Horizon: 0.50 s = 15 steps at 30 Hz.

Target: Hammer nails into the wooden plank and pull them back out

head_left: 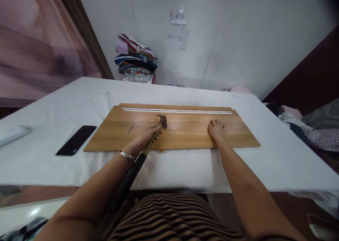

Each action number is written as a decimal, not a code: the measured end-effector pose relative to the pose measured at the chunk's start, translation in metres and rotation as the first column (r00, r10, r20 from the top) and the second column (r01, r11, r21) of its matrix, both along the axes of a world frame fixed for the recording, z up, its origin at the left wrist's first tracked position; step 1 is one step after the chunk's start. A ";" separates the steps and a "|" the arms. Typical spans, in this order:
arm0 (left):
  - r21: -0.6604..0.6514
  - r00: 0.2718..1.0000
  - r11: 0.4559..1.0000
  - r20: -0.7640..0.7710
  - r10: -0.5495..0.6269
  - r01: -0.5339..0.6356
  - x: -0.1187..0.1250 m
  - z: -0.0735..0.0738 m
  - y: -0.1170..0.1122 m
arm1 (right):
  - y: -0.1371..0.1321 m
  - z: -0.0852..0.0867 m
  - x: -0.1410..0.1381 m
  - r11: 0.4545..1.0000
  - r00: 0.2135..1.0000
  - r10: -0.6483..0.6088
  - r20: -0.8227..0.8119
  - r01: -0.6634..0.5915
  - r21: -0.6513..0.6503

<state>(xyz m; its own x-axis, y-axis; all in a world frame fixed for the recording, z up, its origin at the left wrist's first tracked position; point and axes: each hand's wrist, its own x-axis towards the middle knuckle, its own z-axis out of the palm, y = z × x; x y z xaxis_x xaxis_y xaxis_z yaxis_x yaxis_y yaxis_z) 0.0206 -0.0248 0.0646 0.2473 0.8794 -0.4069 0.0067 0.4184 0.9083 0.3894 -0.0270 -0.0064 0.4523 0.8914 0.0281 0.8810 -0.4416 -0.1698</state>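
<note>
"Which way does the hammer (137, 163) point?"
"Head at mid-frame, handle slanting down to lower left, across the board's (190, 139) near edge."
"And the room?"
"Nails (130, 128) lie left of the head; board stretches rightward, with a row of dark dots (180, 130)."
"Hands?"
"Left hand (150, 135) wraps the handle near the head. Right hand (217, 129) rests on the board, half spread, fingers bent."

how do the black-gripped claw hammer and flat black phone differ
The black-gripped claw hammer is held in the left hand; the flat black phone lies on the white table. The hammer is long with a clawed head; the phone is a plain rectangle. The hammer's handle is part olive; the phone looks black throughout. Both show black.
</note>
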 end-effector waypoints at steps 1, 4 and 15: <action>0.000 1.000 1.000 -0.011 0.000 0.000 0.000 0.000 0.000 | -0.001 0.001 -0.002 1.000 1.000 0.006 0.010 -0.006 -0.003; -0.018 1.000 1.000 -0.027 0.001 -0.001 0.001 0.000 0.003 | -0.003 0.008 -0.006 0.999 0.999 0.018 0.037 -0.017 -0.036; -0.017 1.000 1.000 0.011 0.019 -0.019 0.003 0.008 0.002 | -0.010 0.017 -0.038 0.981 0.983 0.180 -0.039 -0.182 -0.066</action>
<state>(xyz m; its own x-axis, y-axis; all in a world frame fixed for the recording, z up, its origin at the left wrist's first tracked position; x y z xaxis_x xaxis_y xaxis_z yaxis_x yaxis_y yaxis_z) 0.0241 -0.0232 0.0724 0.2349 0.8770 -0.4192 -0.0113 0.4337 0.9010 0.3519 -0.0368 0.0110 0.2829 0.9580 -0.0479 0.9419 -0.2869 -0.1745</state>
